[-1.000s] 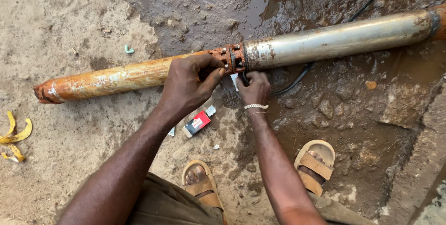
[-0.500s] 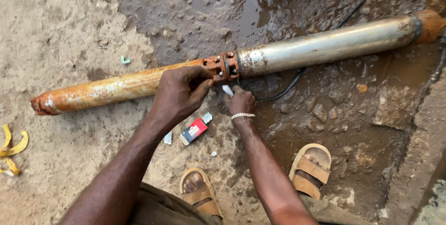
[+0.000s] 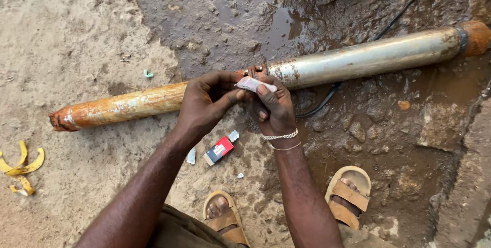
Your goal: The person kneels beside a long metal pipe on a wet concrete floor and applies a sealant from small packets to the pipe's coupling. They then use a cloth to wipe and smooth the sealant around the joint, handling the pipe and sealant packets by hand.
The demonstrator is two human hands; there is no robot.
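Both hands meet just near of the pump (image 3: 286, 76), at its rusty joint. Left hand (image 3: 207, 102) pinches one end of a small white strip (image 3: 254, 84) between thumb and forefinger; right hand (image 3: 271, 110) has its forefinger laid along the strip, other fingers curled. Strip looks like tape or a wrapper; too small to tell. It sits at the fingertips, above the joint, touching neither mud nor pipe as far as seen.

Risks: the ground under the hands is wet mud, so a dropped strip would foul. Wet fingers may slip. A black cable (image 3: 327, 102) runs under the pump close by and could snag. A red packet (image 3: 219, 149) lies near of the hands.
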